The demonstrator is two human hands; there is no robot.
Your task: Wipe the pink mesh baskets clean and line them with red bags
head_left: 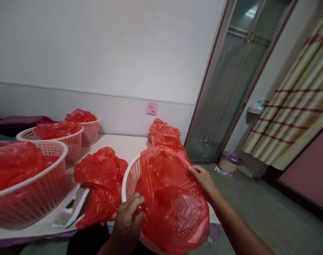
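In front of me a white plastic basket (129, 180) with a lattice wall is partly covered by a red plastic bag (168, 205). My left hand (128, 216) is closed around a gathered edge of the bag at the basket's left side. On the right, my right hand (202, 179) pinches the bag against the basket's far right rim, thumb on top. The bag hangs over the right rim and spreads down inside. Beside the basket, on the left, lies a crumpled heap of red plastic bags (104, 177).
Several baskets with red bags stand at left, the nearest one (31, 198) large. Another bagged basket (165, 132) stands by the wall under a pink note (152, 108). A clear plastic packet (72, 207) lies on the table (119, 140). A bin (229, 162) stands on the floor.
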